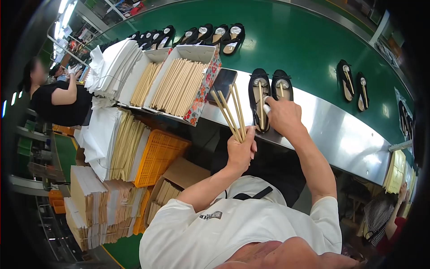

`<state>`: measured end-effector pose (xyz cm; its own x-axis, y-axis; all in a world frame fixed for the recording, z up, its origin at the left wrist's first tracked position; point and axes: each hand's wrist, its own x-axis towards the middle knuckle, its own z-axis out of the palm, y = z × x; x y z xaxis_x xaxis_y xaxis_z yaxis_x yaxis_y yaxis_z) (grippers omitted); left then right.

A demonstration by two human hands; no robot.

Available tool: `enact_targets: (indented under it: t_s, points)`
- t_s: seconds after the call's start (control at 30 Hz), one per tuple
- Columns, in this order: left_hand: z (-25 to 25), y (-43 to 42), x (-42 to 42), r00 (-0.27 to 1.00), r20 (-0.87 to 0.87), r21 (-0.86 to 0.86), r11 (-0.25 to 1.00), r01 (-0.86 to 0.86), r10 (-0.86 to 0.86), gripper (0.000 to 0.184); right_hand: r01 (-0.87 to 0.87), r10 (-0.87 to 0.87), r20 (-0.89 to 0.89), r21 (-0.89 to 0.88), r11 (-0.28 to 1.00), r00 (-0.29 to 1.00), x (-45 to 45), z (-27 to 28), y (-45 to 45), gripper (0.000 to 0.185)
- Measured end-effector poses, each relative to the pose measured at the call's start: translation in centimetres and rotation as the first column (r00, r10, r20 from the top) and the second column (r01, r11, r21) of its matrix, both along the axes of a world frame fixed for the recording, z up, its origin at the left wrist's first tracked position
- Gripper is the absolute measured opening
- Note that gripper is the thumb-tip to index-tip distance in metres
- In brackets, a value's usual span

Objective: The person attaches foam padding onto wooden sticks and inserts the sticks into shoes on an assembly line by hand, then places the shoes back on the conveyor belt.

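My left hand [241, 151] is closed round several thin wooden sticks [227, 114], which fan out upward over the metal ledge. A pair of black flat shoes lies on that ledge in front of me. In the left shoe [260, 96] a stick runs lengthwise, with white padding at the toe. My right hand [283, 115] is over the heel part of the right shoe [282, 80], where another stick and white padding show. White material covers a finger of that hand. Its fingertips point down, and whatever they grip is hidden.
Two boxes of sticks [181, 87] and a dark phone [224, 85] lie to the left. Black shoes [233, 39] line the green surface [286, 40]. Another pair [345, 80] is at the right. An orange crate [159, 157] and paper stacks stand lower left. Other people are at both sides.
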<state>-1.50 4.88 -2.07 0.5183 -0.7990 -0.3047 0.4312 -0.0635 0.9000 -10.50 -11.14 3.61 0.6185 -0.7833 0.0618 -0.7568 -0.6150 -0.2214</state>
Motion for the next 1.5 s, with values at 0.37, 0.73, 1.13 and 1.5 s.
enact_targets:
  t_s: [0.37, 0.73, 1.13, 1.5]
  points:
    - [-0.8, -2.0, 1.3, 0.993, 0.072, -0.013, 0.995, 0.095, -0.094, 0.036, -0.089, 0.088, -0.023, -0.03, 0.996, 0.996, 0.3, -1.7, -2.9, 0.023]
    - [0.4, -5.7, 5.2, 0.989, 0.08, -0.094, 0.986, 0.135, -0.128, 0.042, -0.024, 0.029, 0.216, -0.022, 0.999, 0.976, -1.0, -1.0, -8.4, 0.029]
    - [-3.2, -7.6, 6.3, 0.987, 0.104, -0.162, 0.977, 0.137, -0.121, 0.023, -0.077, 0.182, 0.352, -0.293, 0.953, 0.918, 4.7, 1.1, -24.9, 0.036]
    - [-4.4, -7.0, 7.1, 0.979, 0.163, -0.132, 0.981, 0.144, -0.121, 0.022, -0.394, 0.415, 0.048, -0.229, 0.89, 0.909, 28.8, -4.6, -22.5, 0.035]
